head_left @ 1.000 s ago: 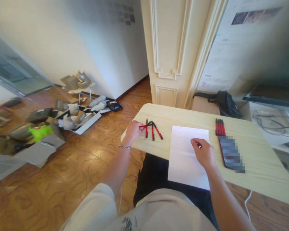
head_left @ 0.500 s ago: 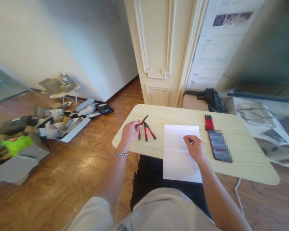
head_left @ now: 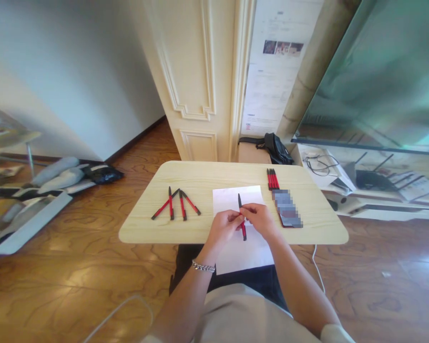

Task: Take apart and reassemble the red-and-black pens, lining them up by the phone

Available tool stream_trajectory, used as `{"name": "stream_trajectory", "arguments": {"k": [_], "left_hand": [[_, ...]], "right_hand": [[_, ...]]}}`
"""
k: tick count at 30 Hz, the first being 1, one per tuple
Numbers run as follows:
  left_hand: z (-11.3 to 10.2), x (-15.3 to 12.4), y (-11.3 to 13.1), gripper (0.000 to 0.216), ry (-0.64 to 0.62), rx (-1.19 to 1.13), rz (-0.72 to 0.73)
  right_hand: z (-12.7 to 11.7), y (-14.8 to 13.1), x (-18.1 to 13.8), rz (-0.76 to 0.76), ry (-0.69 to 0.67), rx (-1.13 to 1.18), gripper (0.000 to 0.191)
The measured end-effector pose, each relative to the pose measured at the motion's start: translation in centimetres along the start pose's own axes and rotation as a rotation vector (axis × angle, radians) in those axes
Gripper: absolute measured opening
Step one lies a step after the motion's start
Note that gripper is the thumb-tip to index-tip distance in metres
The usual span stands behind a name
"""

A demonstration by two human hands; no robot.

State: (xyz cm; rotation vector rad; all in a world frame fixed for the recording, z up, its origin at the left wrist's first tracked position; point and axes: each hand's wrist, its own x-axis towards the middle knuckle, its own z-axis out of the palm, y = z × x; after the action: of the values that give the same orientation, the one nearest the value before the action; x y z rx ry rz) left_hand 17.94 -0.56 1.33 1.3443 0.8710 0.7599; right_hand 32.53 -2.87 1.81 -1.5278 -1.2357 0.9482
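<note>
Imo a light fingertip pinch works best here, just firm enough that the red-and-black pen (head_left: 244, 233) doesn't twist or slip. The left hand (head_left: 226, 226) and right hand (head_left: 259, 219) are both closed on its middle, so it sits right between them, dark end pointing away, above the white paper (head_left: 238, 256).

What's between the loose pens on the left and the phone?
Head view: the white paper, with the left hand and right hand over it, both touching a red-and-black pen.
</note>
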Motion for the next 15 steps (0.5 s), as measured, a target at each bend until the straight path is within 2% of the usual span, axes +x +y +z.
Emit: {"name": "stream_trajectory", "arguments": {"k": [4, 10, 15], "left_hand": [[-0.2, 0.0, 0.0, 0.034, -0.02, 0.196, 0.068], [-2.3, -0.5, -0.8, 0.022, 0.205, 0.578, 0.182], [-4.2, -0.8, -1.8, 0.013, 0.272, 0.848, 0.258]], "right_hand": [[-0.4, 0.3, 0.6, 0.031, -0.028, -0.038, 0.028], [-0.8, 0.0, 2.5, 0.062, 0.009, -0.302, 0.029], [-0.3, -0.6, 3.0, 0.103, 0.032, -0.603, 0.025]]}}
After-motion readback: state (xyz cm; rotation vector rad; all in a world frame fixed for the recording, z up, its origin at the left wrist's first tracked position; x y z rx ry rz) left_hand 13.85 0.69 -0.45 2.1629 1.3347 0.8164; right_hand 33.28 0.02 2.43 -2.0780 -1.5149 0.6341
